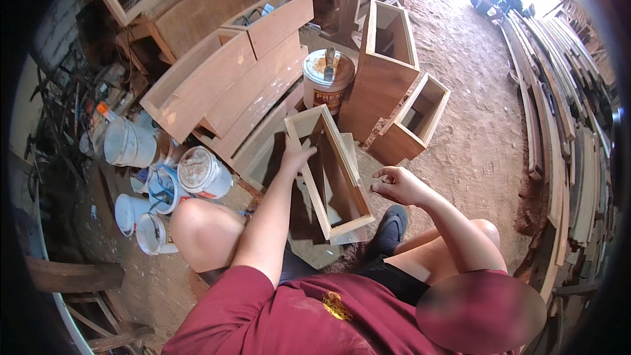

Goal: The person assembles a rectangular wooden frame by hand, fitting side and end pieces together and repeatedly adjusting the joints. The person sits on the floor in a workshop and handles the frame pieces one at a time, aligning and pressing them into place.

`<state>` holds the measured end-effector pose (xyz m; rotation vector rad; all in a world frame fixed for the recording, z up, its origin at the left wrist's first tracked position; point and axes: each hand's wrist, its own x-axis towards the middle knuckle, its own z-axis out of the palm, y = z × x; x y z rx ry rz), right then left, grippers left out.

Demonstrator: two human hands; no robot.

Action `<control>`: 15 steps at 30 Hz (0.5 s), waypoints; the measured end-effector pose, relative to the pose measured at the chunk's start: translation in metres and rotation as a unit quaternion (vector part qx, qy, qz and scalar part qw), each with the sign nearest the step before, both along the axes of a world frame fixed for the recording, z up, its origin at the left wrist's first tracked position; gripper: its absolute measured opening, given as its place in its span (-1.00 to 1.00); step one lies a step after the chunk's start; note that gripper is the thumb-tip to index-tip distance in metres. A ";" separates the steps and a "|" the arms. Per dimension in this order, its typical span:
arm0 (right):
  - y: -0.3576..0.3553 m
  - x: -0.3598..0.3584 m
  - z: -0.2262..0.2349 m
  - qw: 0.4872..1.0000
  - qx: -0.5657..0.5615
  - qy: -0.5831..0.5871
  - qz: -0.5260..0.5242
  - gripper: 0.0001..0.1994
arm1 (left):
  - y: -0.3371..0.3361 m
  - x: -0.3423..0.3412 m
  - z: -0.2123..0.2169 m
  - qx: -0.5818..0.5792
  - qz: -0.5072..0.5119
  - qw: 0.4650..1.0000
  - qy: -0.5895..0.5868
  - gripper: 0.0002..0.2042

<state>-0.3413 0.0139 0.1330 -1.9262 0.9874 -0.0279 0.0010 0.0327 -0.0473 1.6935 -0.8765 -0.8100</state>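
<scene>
A rectangular wooden drawer box (pixel 327 177) stands tilted between my knees, its pale rim facing up and its inside partly in shadow. My left hand (pixel 299 156) is closed over the rim on its left long side. To the right of the box, apart from it, my right hand (pixel 399 185) hovers with thumb and fingers curled together in a pinch. Whatever those fingers hold, if anything, is too small to make out. Just beyond the box stands a lidded bucket (pixel 327 79) with a putty knife (pixel 329 62) lying on its lid.
Two more wooden boxes (pixel 384 85) stand ahead on the sandy floor (pixel 453 92). Long drawers (pixel 204 85) are stacked at the left. Several white buckets (pixel 205 172) cluster by my left knee. Stacked planks (pixel 559 131) line the right side.
</scene>
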 end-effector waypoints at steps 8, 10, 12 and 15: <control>0.009 -0.013 0.028 0.965 -0.207 0.091 0.136 -0.71 | 0.034 -0.034 0.027 0.197 0.014 0.979 -0.056 -0.21; 0.014 -0.013 0.045 0.959 -0.211 0.130 0.135 -0.72 | 0.032 -0.029 0.019 0.169 0.021 0.981 -0.089 -0.31; 0.012 -0.019 0.052 0.954 -0.212 0.157 0.140 -0.73 | 0.025 -0.026 0.034 0.183 -0.023 0.973 -0.142 -0.35; 0.010 -0.024 0.055 0.954 -0.204 0.175 0.132 -0.70 | 0.016 0.006 0.036 0.204 -0.111 0.947 -0.221 -0.35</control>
